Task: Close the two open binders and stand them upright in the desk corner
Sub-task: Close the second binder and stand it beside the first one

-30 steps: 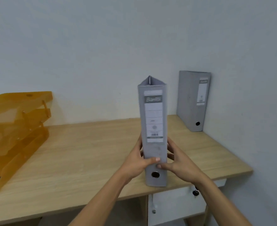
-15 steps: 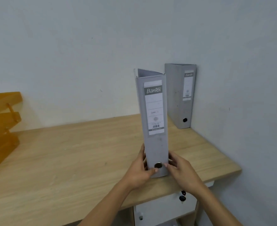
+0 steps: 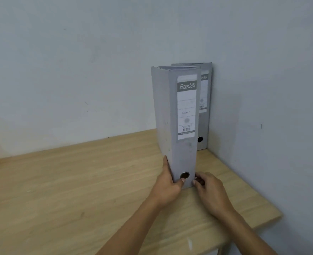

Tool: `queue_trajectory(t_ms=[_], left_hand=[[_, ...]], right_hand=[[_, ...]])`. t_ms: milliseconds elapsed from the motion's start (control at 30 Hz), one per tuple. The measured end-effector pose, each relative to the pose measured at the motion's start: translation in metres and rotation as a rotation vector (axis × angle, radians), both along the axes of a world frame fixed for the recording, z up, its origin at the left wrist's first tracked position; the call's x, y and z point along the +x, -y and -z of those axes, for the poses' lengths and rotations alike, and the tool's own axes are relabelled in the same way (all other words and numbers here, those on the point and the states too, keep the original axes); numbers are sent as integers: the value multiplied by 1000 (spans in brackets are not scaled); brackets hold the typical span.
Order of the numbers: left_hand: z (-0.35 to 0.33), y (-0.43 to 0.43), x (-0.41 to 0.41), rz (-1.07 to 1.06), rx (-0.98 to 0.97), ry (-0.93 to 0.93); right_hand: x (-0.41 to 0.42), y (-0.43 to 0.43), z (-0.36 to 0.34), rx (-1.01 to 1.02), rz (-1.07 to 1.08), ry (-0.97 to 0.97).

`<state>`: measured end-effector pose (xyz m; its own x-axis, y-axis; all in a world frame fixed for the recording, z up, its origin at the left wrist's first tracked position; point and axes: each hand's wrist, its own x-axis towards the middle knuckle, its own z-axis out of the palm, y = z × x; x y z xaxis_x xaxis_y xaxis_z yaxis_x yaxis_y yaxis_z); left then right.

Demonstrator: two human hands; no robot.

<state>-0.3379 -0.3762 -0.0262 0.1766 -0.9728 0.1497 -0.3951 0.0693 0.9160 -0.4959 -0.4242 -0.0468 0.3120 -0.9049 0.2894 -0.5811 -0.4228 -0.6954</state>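
A grey binder (image 3: 177, 126) stood upright on a light wooden table (image 3: 69, 181), closed, its spine with a white label facing the camera. It stood out from the table's far right corner, toward the front edge. Both hands held it near its base. The left hand (image 3: 167, 188) was wrapped around the binder's lower left side, thumb pressed on the spine just below the round metal finger hole. The right hand (image 3: 210, 190) was curled against the lower right edge, fingertips touching the binder. A second grey binder (image 3: 204, 107) stood upright and closed in the far right corner of the table, against the pale walls (image 3: 78, 61), just behind the held binder and partly hidden by it.
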Motion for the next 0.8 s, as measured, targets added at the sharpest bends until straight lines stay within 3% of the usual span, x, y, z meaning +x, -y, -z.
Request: queue_trajectory(t_ms=[500,800], left_hand=[[5,115,11,-97,25,14],[9,154,18,-129,31,71]], right_hand=[[24,114,0,-5,133,-120],[36,143,-4,-62,344,-237]])
